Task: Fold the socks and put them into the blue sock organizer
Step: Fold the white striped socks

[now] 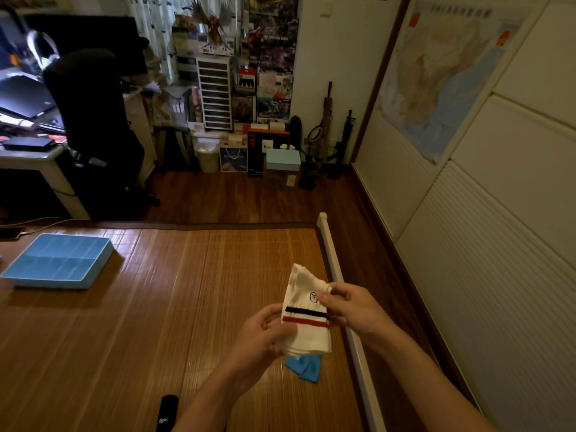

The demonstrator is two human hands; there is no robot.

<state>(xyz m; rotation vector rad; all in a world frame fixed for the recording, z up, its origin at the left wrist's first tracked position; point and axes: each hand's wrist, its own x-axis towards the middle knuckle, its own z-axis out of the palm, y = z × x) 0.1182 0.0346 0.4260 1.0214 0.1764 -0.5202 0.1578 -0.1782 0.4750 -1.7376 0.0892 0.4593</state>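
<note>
I hold a white sock with a black and a red stripe in the air over the bamboo mat, near its right edge. My left hand grips the sock's lower left part. My right hand pinches its right edge by a small black logo. A blue sock lies on the mat just below the white one. A black sock lies at the bottom edge, left of my left forearm. The blue sock organizer sits at the far left of the mat, its compartments showing no socks.
A white rail borders the mat on the right, with wooden floor and white cupboard doors beyond. A desk and black chair stand at the back left. Boxes, a bin and drawers line the far wall.
</note>
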